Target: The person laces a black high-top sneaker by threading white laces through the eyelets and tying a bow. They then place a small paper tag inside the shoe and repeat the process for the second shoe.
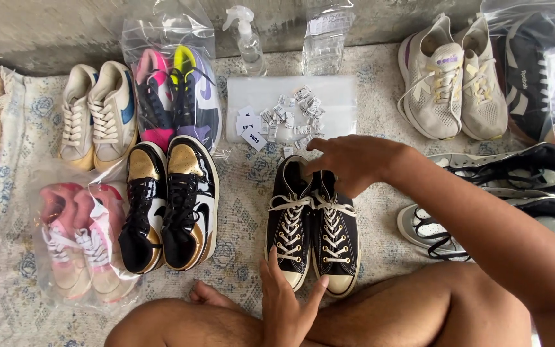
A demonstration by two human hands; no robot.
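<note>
Pair of black canvas high-tops (313, 222) w/ white laces, cream toe caps, flat on patterned rug (239, 212), toes toward the person's crossed legs. Right hand (348, 164) resting over the heel/ankle end, fingers curled loosely down onto the collars, touching but not visibly clamped; can't tell if anything pinched underneath. Left hand (284, 302) at the toe end, fingers spread apart, thumb against the cream caps, nothing gripped. Probably light, soft uppers that fold at the ankle, stiffer rubber soles & toe caps; not fragile, not slippery. Best hold, judging by shape: sole edges or heel + toe together, not the floppy collar or laces. Just beyond right hand: clear plastic sheet (290, 106) w/ heap of small white packets (297, 112) & paper tags, near enough to get knocked. Further off: spray bottle (246, 38), clear bag (325, 38) upright against wall. To the left of left hand, well apart: black & gold high-tops (171, 205); past those, pink sneakers in bag (78, 241), cream & blue pair (97, 112), pink/yellow/purple pair in bag (175, 90). Right of right forearm: black & white sneakers (502, 193), partly under the arm; beige pair (454, 80) beyond; more bagged dark shoes at frame edge. Gaps on both sides of the black canvas pair; only packets & own knees crowd it.
</note>
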